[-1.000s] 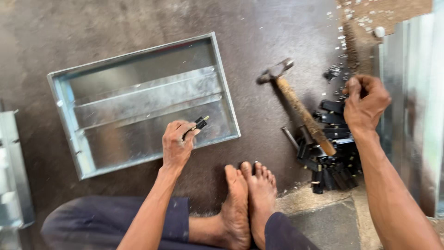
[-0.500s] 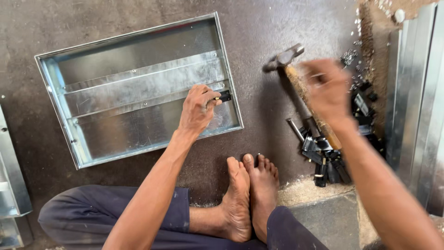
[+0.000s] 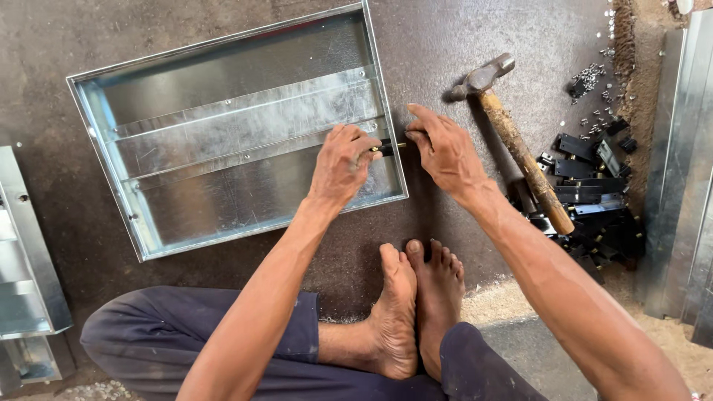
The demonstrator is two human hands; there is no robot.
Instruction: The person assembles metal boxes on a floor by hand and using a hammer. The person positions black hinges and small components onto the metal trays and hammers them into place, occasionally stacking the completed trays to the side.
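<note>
A shiny sheet-metal frame point(image 3: 111, 160) with slats lies flat on the dark floor in front of me. My left hand point(image 3: 342, 165) rests inside its right side and pinches a small black part point(image 3: 386, 147) against the frame's right wall. My right hand point(image 3: 444, 152) is just outside that wall, its fingertips on a small brass pin at the same spot. Both hands meet at the wall.
A wooden-handled hammer point(image 3: 512, 137) lies to the right of my right hand. A pile of black parts point(image 3: 594, 193) and scattered small screws point(image 3: 590, 78) sit further right. Metal sheets point(image 3: 679, 171) stand at the right edge, another metal frame point(image 3: 26, 260) at the left. My bare feet point(image 3: 420, 297) lie below.
My right hand has come from the pile of black parts on the right over to the frame's right wall. My left hand moved the black part up to that wall.
</note>
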